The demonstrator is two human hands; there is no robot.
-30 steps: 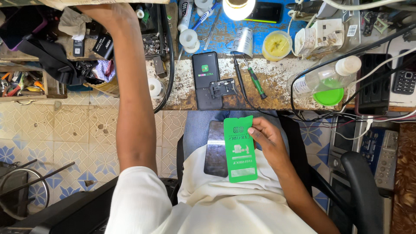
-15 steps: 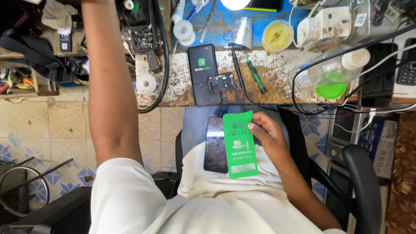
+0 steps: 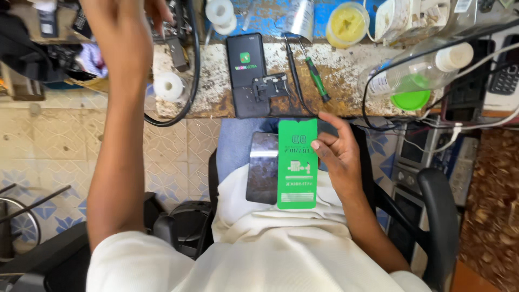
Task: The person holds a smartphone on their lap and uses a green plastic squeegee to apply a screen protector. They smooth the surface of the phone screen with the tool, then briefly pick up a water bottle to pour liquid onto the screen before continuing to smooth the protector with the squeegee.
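Over the person's lap, just short of the worn surface (image 3: 346,75), the right hand (image 3: 338,157) held a green screen-protector sleeve (image 3: 297,165) by its right long edge. The fingers (image 3: 319,141) were pinched narrow on that edge, thumb side toward the sleeve, with the forefinger lifted and pointing up toward the surface. The sleeve lay with its long axis running away from the body, its far short end near the surface's edge and its near end over the white shirt. Just beside its left edge, and partly under it, a dark phone (image 3: 263,167) rested on the lap, its long axis parallel to the sleeve's. So sleeve and phone lay side by side, and the right hand was plainly the nearer to both.

The left hand (image 3: 127,21) was well apart from them, raised high at the far left of the surface near a tangle of black cable (image 3: 189,81) and a roll of white tape (image 3: 168,86). Its fingers ran out of the top of the view and I could not tell whether they were wide or closed on anything.

Straight ahead of the sleeve, a second black phone (image 3: 247,67) lay on the surface, a small metal frame (image 3: 268,86) lying on its near end, and a green-handled screwdriver (image 3: 316,81) to the right.
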